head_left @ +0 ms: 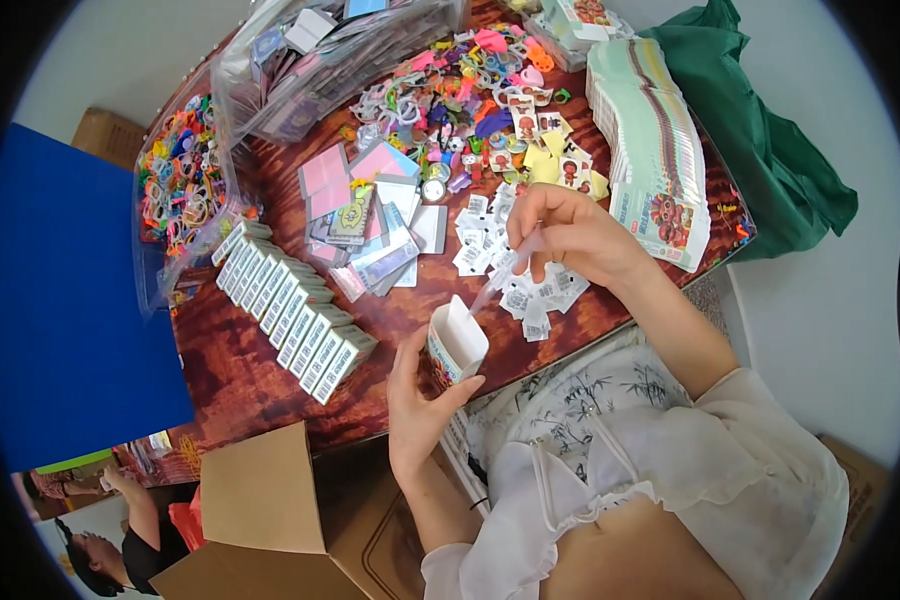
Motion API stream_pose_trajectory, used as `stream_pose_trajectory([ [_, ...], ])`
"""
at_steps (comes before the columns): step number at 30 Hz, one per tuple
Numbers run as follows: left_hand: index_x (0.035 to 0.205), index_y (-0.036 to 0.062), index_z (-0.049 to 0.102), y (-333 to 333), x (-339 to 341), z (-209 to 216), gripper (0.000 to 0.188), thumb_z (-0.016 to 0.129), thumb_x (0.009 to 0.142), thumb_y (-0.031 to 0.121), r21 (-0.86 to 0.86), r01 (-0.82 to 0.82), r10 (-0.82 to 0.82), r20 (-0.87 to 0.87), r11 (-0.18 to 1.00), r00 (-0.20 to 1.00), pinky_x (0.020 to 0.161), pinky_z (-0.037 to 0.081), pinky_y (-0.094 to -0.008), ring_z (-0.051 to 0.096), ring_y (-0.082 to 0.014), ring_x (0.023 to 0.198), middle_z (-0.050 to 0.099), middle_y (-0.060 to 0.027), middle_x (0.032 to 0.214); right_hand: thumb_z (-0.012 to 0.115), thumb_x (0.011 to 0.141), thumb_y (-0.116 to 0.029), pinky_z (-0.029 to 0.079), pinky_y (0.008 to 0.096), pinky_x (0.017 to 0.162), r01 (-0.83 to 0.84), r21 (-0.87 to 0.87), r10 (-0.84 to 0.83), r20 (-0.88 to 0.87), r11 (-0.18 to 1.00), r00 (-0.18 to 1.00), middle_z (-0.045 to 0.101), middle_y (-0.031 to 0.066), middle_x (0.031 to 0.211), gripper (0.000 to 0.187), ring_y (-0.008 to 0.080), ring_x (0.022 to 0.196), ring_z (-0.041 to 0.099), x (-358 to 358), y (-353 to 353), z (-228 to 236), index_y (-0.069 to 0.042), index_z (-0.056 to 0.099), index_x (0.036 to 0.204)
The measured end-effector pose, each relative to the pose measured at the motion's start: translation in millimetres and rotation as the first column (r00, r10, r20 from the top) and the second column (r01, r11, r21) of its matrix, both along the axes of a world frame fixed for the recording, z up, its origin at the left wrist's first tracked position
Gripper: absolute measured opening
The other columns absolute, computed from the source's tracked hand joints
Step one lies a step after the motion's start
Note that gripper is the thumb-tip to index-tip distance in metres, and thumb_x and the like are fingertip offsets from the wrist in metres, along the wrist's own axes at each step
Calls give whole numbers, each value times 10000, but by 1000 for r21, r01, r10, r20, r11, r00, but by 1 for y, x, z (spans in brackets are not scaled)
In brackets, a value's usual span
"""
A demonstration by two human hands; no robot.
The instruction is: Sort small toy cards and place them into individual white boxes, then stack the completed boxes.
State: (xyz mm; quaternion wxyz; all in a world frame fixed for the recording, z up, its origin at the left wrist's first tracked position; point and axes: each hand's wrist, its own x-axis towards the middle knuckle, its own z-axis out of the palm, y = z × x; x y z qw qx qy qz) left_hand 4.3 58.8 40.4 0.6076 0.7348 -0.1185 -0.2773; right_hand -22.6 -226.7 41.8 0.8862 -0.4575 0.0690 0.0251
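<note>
My left hand (419, 405) grips a small white carton (458, 340) with a printed front, its top flaps standing up. My right hand (568, 235), thumb and fingertips pinched together, holds a thin translucent pinkish strip (502, 278). The strip's lower end hangs beside the carton's opening; whether it reaches inside I cannot tell. Under my right hand lie scattered small white packets (480, 240) with black print. Left of them is a loose pile of pastel cards (375, 225). A slanting row of closed white cartons (295, 310) stands at the table's left side.
Colourful plastic trinkets (470, 95) are heaped at the back, near a clear bag of cards (320, 80). Flat folded cartons (650, 150) are stacked at right beside green cloth (770, 150). Another trinket bag (182, 185) sits left; an open cardboard box (260, 490) stands below. A person (130, 550) is lower left.
</note>
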Motion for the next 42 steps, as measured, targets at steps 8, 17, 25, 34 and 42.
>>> stream_pose_trajectory([
  [8, 1291, -17, 545, -7, -4, 0, 717, 864, 657, 81, 129, 179, -208, 259, 975, 943, 940, 446, -320, 555, -199, 1072, 552, -95, 1163, 461, 755, 141, 463, 279, 810, -32, -370, 157, 314, 929, 936, 574, 41, 889, 180, 135, 875, 577, -3, 14, 1, -10, 542, 812],
  [17, 1301, -9, 549, -17, -7, 2, 718, 855, 662, 106, 48, 304, -308, 166, 951, 937, 986, 416, -336, 541, -205, 1115, 554, -102, 1193, 582, 743, 87, 468, 304, 717, 32, -601, 210, 329, 798, 921, 611, 66, 832, 134, 180, 793, 601, -13, 24, -8, -31, 522, 767],
  [25, 1312, -23, 541, -19, -14, -4, 721, 827, 661, 98, -25, 191, -188, 88, 981, 978, 996, 400, -325, 525, -188, 1105, 542, -63, 1188, 689, 774, -22, 493, 346, 703, 588, -745, 10, 622, 314, 783, 620, 82, 909, 110, 271, 829, 618, -29, 51, -17, -45, 590, 816],
  [34, 1254, 14, 550, -29, -19, -3, 669, 844, 655, 69, 190, -49, -38, 432, 981, 901, 951, 431, -376, 536, -285, 1098, 545, -133, 1171, 659, 843, -35, 470, 403, 894, 310, -807, 107, 414, 502, 904, 580, 135, 1196, 191, 318, 1096, 551, -42, 56, -8, -38, 687, 1032],
  [42, 1279, 14, 522, -33, -15, -13, 718, 868, 660, 126, 254, -112, -49, 552, 961, 832, 1029, 385, -464, 501, -353, 1157, 527, -164, 1208, 690, 860, -73, 503, 349, 808, 196, -771, -5, 243, 606, 970, 676, 113, 1000, 94, 249, 903, 645, -46, 27, -24, -7, 695, 925],
])
